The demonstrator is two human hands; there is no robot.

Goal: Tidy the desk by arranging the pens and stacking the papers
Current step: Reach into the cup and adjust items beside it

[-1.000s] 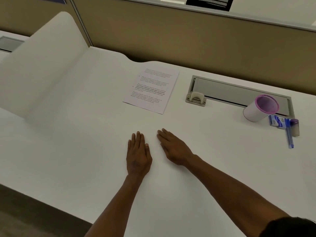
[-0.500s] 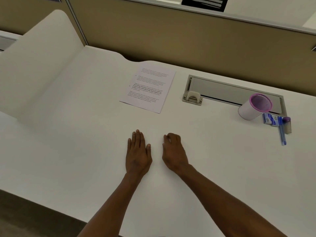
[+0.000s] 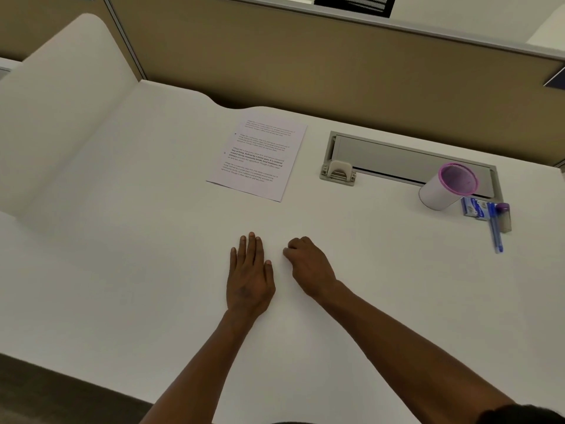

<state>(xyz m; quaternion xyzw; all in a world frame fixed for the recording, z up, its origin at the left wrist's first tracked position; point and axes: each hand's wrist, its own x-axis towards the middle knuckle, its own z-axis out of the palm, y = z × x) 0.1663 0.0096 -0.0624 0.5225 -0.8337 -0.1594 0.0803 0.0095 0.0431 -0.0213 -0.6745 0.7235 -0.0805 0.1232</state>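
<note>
Left hand (image 3: 249, 278) flat on counter (image 3: 122, 255), released. Right hand (image 3: 308, 266) curled, clenched on nothing visible. Printed sheet (image 3: 258, 157) text illegible; blue pen (image 3: 494, 228) partly hidden by clutter.

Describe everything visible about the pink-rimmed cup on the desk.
The cup is a white cylinder with a pink rim and a purplish inside, seemingly empty. It stands upright at the far right of the desk, partly over the grey cable tray, beside a blue-and-white packet. Neither hand is near it.
</note>
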